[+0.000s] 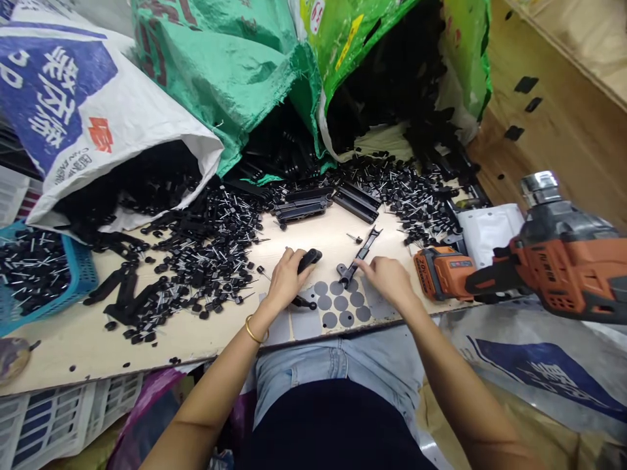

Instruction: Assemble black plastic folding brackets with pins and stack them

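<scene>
My left hand [284, 277] is closed around a black plastic part [309, 260] with a rounded end. Just below that hand, another small black part [304, 302] lies near the grey sheet. My right hand [389, 277] pinches the lower end of a long, slim black plastic bracket [361, 256], which slants up and to the right. Grey round stickers [341, 303] in rows lie on the table's front edge between my hands. Beyond the bracket rests a single black-headed metal pin [353, 238].
Piles of black-headed pins [220, 228] spread left and back right. Long black parts [301, 205] are stacked at the back, before open sacks [235, 72]. A blue basket [81, 267] of pins stands left. An orange cordless power tool [563, 267] lies right.
</scene>
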The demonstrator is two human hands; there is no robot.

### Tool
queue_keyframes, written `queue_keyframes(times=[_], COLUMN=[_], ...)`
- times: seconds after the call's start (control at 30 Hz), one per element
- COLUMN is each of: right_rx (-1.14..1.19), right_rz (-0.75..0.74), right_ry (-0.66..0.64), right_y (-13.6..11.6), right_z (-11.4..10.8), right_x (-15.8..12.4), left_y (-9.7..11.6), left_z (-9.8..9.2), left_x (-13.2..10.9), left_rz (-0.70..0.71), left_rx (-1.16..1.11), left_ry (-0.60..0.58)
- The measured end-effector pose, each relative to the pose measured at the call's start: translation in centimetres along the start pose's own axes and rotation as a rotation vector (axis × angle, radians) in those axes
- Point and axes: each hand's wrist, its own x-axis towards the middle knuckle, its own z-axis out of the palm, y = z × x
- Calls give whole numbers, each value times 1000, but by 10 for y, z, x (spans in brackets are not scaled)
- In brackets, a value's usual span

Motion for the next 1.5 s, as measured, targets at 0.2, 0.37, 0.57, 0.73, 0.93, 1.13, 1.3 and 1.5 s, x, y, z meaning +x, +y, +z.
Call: queue_keyframes(times=[0.2,0.37,0.57,0.73,0.93,1.13,1.3,1.5], right_rx=[459,1286,1645,1819,1686,1605,1480,1404], right_rz=[29,-23,-25,89,196,48,10,-122], right_ry=[81,-75,-283,-33,328,-108,-132,-137], right_y=[-15,-4,-31,-54,-5,-28,-56,-48], right_z=[40,49,35,29,13,14,23,21], right_x=[5,-9,2,65,59,-17,-34,-35], left_y=[30,41,19,13,31,47,51,54], left_z=[31,45,19,18,31,32,23,9], left_x=[-20,-28,-40,-41,-40,-44,-49,-49], left_rz=[-197,-238,-469,-507,-499,-474,-359,-327], left_rx=[-480,-924,-1146,-1181,-1257,-1152,-827,-609], left_ry=[-202,-184,57,67,-101,-227,-181,-175])
